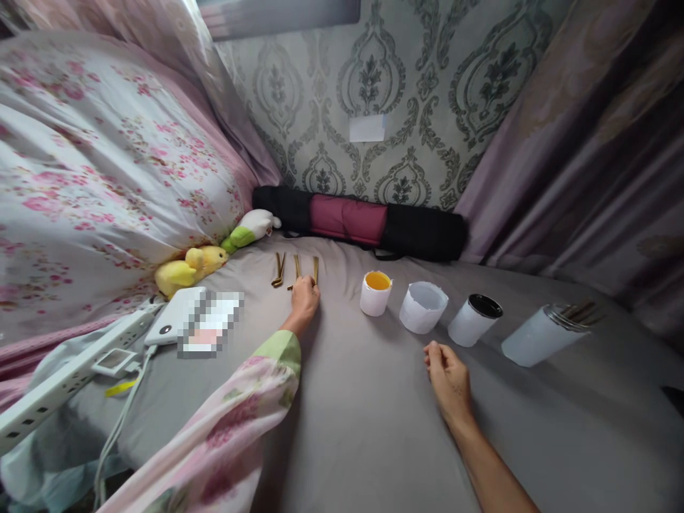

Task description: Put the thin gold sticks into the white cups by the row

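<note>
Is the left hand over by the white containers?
No, the left hand is at the thin golden sticks instead.

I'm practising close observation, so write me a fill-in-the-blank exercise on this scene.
1. Altogether, ____ whitish containers form a row.
2. Thin sticks poke out of the container at the row's far ____ end.
3. The person's ____ hand is at the golden pieces.
4. The plush toy nearest the power strip is ____.

Missing words: four; right; left; yellow.
</note>
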A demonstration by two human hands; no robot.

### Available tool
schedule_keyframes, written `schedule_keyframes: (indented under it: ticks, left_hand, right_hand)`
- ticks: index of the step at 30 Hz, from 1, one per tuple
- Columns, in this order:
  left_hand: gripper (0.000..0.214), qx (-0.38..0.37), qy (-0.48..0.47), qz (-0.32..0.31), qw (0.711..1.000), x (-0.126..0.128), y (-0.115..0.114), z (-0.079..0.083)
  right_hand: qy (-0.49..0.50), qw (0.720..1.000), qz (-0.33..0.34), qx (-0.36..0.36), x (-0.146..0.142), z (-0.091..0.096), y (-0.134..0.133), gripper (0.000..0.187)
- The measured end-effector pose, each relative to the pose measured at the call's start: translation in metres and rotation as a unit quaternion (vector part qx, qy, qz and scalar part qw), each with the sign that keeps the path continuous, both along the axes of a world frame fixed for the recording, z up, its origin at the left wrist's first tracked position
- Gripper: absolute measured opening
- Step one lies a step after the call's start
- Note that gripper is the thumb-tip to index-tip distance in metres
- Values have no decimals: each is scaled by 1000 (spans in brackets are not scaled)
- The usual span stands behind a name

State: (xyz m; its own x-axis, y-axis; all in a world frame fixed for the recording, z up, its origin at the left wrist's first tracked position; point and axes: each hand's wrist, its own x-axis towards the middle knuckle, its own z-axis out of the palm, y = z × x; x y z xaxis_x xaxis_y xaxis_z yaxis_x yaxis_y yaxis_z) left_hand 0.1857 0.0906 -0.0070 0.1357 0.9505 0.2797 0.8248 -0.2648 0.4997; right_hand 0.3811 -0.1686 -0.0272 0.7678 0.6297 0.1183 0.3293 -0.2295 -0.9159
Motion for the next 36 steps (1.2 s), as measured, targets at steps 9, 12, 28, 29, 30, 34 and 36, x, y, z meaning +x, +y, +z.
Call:
schedule_keyframes:
  ticks: [9, 12, 28, 29, 30, 34, 36]
  left_hand:
    - [21, -6, -2, 9, 1000, 1, 0, 3]
    - [21, -8, -5, 13, 1000, 2, 0, 3]
    - [23, -15, -38, 33, 999, 7, -1, 14]
    - [23, -19, -42, 32, 998, 8, 0, 16]
    - [23, -24, -47, 31, 998, 9, 0, 17]
    - [21, -50, -72, 27, 996, 13, -1, 21]
    - [21, -62, -87, 28, 994, 14, -1, 21]
  right_hand:
    - [7, 1000, -1, 1, -2, 2, 0, 41]
    - [9, 1000, -1, 2, -1, 1, 0, 40]
    - [5, 1000, 5, 1, 1, -2, 1, 39]
    - [7, 1000, 6, 2, 1, -1, 1, 39]
    - [8, 1000, 6, 1, 1, 0, 1, 39]
    - [8, 1000, 2, -5, 0, 2, 0, 39]
    - [6, 1000, 0, -7, 0, 2, 0, 39]
